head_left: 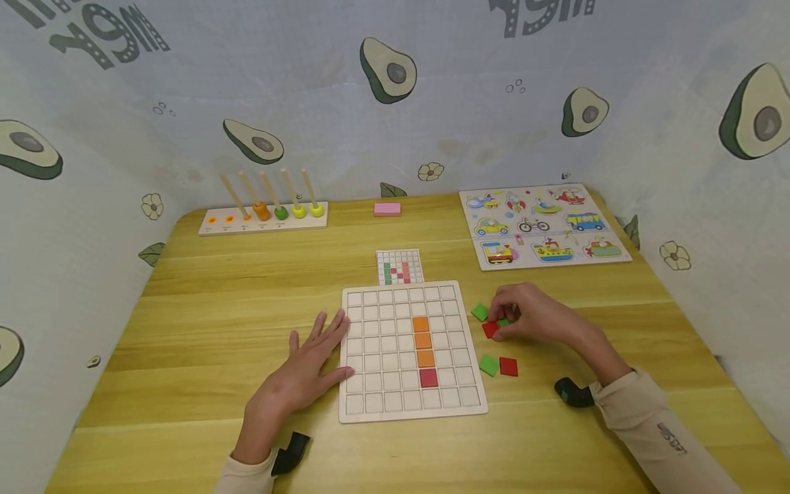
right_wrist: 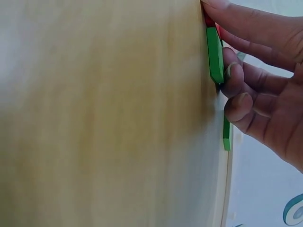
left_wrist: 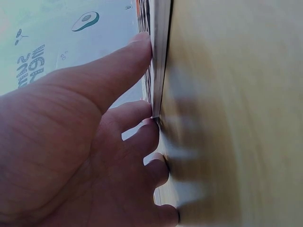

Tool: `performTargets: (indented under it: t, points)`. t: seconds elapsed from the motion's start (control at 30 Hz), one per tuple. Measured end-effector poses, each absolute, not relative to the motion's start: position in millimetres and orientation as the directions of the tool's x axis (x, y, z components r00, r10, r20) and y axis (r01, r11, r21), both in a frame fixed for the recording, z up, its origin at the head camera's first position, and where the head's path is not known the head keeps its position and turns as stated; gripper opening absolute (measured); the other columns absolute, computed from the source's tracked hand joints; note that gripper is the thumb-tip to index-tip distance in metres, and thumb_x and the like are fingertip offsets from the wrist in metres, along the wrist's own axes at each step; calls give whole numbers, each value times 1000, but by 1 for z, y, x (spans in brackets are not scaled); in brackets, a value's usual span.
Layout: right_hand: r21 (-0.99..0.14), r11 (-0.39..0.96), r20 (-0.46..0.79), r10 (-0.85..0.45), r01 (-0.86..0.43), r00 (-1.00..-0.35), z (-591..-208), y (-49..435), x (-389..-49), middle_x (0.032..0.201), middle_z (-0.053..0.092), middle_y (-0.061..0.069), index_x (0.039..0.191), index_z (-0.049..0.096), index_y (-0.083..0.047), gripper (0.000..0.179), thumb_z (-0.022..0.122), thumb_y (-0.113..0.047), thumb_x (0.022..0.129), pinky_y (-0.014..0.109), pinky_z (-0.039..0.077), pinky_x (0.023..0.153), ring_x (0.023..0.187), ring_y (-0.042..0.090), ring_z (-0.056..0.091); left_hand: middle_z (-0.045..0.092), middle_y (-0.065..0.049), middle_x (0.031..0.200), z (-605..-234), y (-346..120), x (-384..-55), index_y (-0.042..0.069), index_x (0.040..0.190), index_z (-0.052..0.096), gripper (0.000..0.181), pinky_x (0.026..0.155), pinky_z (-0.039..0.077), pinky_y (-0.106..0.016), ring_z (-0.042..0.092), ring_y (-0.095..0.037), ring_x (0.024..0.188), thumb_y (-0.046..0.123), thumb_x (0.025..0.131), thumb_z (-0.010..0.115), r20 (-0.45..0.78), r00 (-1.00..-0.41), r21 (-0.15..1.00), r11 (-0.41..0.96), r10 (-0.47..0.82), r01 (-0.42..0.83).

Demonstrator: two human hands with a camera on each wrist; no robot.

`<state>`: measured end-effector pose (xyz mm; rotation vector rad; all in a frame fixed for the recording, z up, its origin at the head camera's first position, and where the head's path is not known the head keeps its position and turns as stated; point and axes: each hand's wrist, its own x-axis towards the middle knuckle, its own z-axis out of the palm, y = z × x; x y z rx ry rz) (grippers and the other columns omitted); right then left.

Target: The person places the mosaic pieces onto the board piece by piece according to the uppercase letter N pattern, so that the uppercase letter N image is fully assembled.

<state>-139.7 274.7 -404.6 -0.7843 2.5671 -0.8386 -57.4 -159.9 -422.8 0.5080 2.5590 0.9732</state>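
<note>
A white grid board [head_left: 395, 406] lies on the table, with a column of three orange tiles [head_left: 422, 340] and one red-pink tile [head_left: 428, 378] in its squares. Along its left edge rests my left hand [head_left: 302, 370], fingers spread, thumb and fingertips touching the rim. To the right of the board, my right hand [head_left: 532, 312] pinches a red tile [head_left: 490, 330] low at the tabletop between thumb and fingers. Around it lie a green tile [head_left: 480, 312] and another green tile [right_wrist: 215, 54], partly hidden by the fingers. Closer to me sit a green tile [head_left: 489, 365] and a red tile [head_left: 509, 367].
Behind the board is a small pattern card [head_left: 400, 266] with coloured squares. A peg counting rack [head_left: 265, 225] stands at the back left, a pink block [head_left: 387, 209] at the back middle, and a vehicle picture puzzle [head_left: 543, 226] at the back right.
</note>
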Motion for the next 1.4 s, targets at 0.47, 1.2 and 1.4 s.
performTargets:
  t: [0.47,1.2,1.4]
  points:
    - [-608,689,-150,-587,-394,-795,-402,271,-139,86,62,-2,86,74,-14,21,95,-11,83,24,48,65,76,14,54,12,-9,181,-424,-160,-58,4,171,24,83,122,-14,-76,-4,-39,167,23,105,71,-203,-874,684,702,442,197]
    - [-628,647,-96,-616,-432,-782,-397,273,-140,90,64,-8,84,77,-21,16,89,-15,90,24,47,68,80,11,55,13,-9,181,-424,-160,-57,4,171,25,83,122,-13,-76,-3,-40,167,23,105,72,-202,-876,675,710,438,200]
    - [-664,606,-78,-638,-437,-766,-395,271,-140,92,67,-8,86,76,-22,15,87,-14,92,24,49,69,81,12,59,13,-9,181,-424,-161,-57,4,171,24,83,122,-14,-76,-3,-39,167,24,106,71,-197,-875,678,706,443,205]
